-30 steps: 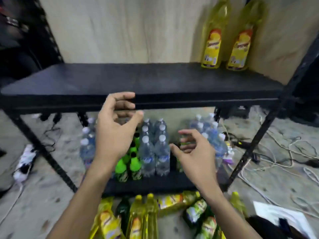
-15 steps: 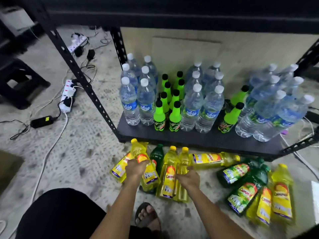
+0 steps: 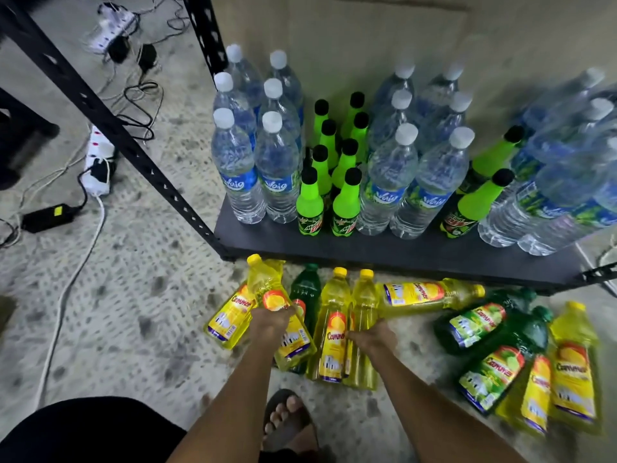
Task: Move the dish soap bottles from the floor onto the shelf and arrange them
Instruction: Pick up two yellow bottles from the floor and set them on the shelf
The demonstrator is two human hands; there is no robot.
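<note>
On the speckled floor [image 3: 100, 312] before the black shelf [image 3: 400, 248], the left hand [image 3: 270, 324] grips 1 yellow plastic soap bottle [image 3: 267, 289]; the right hand [image 3: 374, 337] seemingly clasps 1 upright yellow bottle [image 3: 364, 309]. Lift both straight up, labels forward.

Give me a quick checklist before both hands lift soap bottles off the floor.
1. Left hand grip on the tilted yellow bottle: ok, fingers wrap its middle.
2. Right hand grip on the upright yellow bottle: cannot tell, the hand touches its side but closure is hidden.
3. Neighbouring yellow bottle free of the right hand: not ok, it stands pressed against the one being taken.
4. Green bottle behind the left hand: ok, upright.
5. Foot clear of the bottles: ok.
6. Space on the lower shelf: not ok, only a front strip is bare.
</note>
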